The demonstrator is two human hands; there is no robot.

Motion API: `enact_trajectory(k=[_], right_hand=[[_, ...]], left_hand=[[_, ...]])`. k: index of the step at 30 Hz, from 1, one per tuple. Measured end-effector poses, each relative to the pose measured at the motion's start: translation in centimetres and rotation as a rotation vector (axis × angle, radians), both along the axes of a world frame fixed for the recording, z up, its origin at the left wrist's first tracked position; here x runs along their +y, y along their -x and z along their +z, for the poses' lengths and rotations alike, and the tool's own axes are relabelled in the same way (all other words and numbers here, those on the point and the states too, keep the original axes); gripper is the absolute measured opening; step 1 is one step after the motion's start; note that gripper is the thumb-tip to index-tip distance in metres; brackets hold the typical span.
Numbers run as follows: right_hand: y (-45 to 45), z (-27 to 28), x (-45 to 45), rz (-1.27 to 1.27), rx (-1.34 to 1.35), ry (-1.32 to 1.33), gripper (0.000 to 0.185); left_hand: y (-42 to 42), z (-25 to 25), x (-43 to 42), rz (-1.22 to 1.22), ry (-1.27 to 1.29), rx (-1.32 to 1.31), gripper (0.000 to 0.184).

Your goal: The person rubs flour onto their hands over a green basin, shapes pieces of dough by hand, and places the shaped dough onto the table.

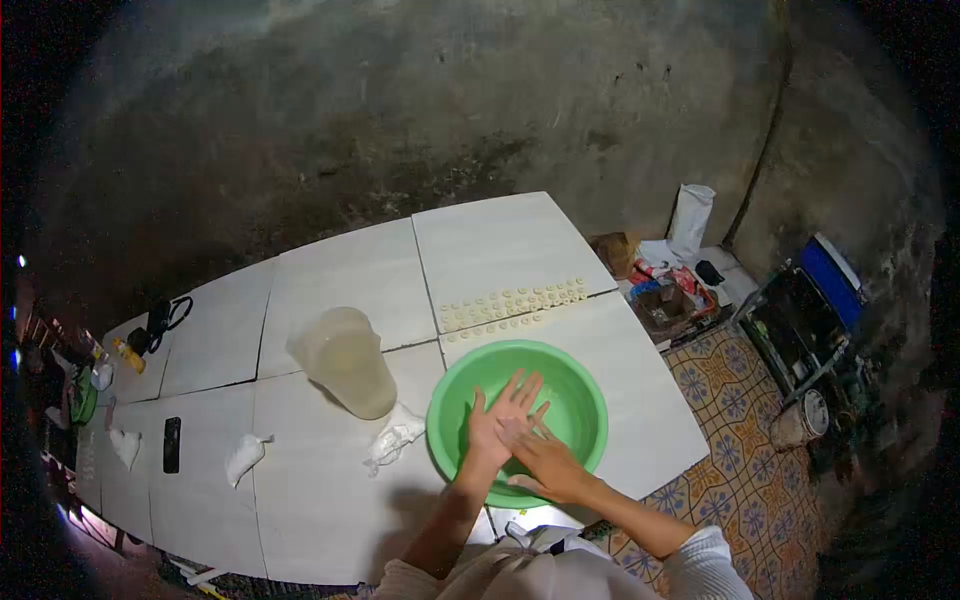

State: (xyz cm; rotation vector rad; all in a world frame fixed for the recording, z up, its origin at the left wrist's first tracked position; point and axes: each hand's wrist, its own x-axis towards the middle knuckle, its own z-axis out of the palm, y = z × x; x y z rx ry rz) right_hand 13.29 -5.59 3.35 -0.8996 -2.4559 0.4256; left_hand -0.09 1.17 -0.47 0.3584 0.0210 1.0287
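My left hand is palm up over the green plastic basin, fingers stretched out and spread. Across its palm lies my right hand, with its fingers extended and touching the left palm. Whether a small bit of something sits between the palms cannot be made out. The inside of the basin that shows is bare green. Just beyond its far rim, several small pale rounds lie in rows on the white tabletop. To the left of the basin are a crumpled white plastic bag and a cloudy plastic pitcher.
Farther left on the table lie a white bag, a dark phone, another small white bag and a black cable. A concrete wall stands behind. On the right are patterned floor tiles, a bucket and a metal-framed stand.
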Motion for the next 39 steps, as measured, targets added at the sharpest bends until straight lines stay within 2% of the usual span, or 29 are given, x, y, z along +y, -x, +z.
enact_trajectory(k=[1, 2, 3, 5, 6, 7, 9, 10, 11, 13, 15, 17, 18, 20, 21, 24, 25, 26, 27, 30, 39], right_hand=[[-0.7, -0.3, -0.1, -0.099, -0.148, -0.009, 0.078], [-0.9, -0.3, -0.2, -0.201, -0.296, -0.013, 0.078], [-0.8, -0.4, 0.0, -0.201, -0.296, -0.006, 0.078], [-0.4, -0.3, 0.7, -0.336, -0.013, 0.065, 0.079], [0.6, 0.8, 0.0, -0.426, -0.229, 0.019, 0.079], [0.6, 0.6, -0.1, -0.425, -0.23, 0.016, 0.079], [1.2, -0.1, -0.7, -0.151, 0.002, -0.035, 0.08], [0.6, 0.1, -1.3, -0.102, 0.0, 0.071, 0.082], [0.0, 0.1, -1.2, -0.099, 0.005, 0.068, 0.082], [-1.0, -0.1, -1.0, -0.232, -0.237, -0.076, 0.081], [-0.7, -0.3, 0.1, -0.315, -0.16, -0.021, 0.08], [0.7, -0.6, 0.4, -0.36, -0.088, 0.125, 0.08], [1.0, -0.9, 0.1, -0.271, -0.099, -0.037, 0.079], [0.8, -0.2, -0.6, -0.2, -0.035, 0.018, 0.079], [0.5, 0.2, -0.9, -0.122, 0.023, 0.074, 0.078], [-1.2, 0.3, -0.6, -0.27, 0.075, -0.048, 0.074], [-1.5, 0.4, -0.3, -0.353, 0.126, -0.114, 0.071], [-1.5, 0.7, -0.4, -0.391, 0.223, -0.099, 0.06], [-1.5, 0.7, -0.5, -0.392, 0.222, -0.1, 0.06], [-1.2, 0.1, -0.5, -0.43, 0.037, -0.154, 0.046], [-0.4, -0.9, -0.8, -0.404, 0.01, -0.081, 0.045]], left_hand=[[0.3, -0.4, 0.1, -0.002, 0.056, -0.095, 0.083], [0.2, -0.2, 0.0, -0.011, 0.085, -0.07, 0.084], [-0.2, -0.1, -0.3, -0.012, 0.093, -0.07, 0.084], [-1.4, 0.2, -0.9, -0.064, 0.036, 0.022, 0.086], [-2.1, 0.7, -1.1, -0.089, 0.106, 0.02, 0.087], [-2.1, 1.0, -1.2, -0.088, 0.103, 0.019, 0.087], [-1.5, 1.3, -1.3, -0.076, 0.032, 0.032, 0.089], [-1.1, 0.0, -0.5, -0.074, 0.049, -0.014, 0.09], [-0.7, 0.2, -0.5, -0.072, 0.046, -0.009, 0.09], [-0.3, 0.5, -1.0, -0.029, 0.069, -0.049, 0.089], [-1.0, 0.8, -1.8, -0.081, 0.023, -0.034, 0.085], [-2.2, -0.1, -1.6, -0.102, 0.15, -0.074, 0.078], [-2.3, -0.5, -1.6, -0.105, 0.15, -0.072, 0.078], [-2.2, -0.8, -1.7, 0.083, -0.154, 0.116, 0.076], [-2.0, -0.8, -1.5, 0.083, -0.156, 0.117, 0.076], [-0.6, -0.4, -0.7, 0.055, 0.095, 0.145, 0.057], [-0.7, -0.3, -0.6, 0.055, 0.097, 0.143, 0.057], [-0.8, 0.2, -0.6, 0.058, 0.073, 0.145, 0.058], [-0.9, 0.7, -0.6, 0.06, 0.047, 0.147, 0.059], [-1.1, 0.6, -0.3, 0.044, 0.005, 0.172, 0.059], [-0.7, 0.8, -0.5, 0.041, -0.075, 0.201, 0.066]])
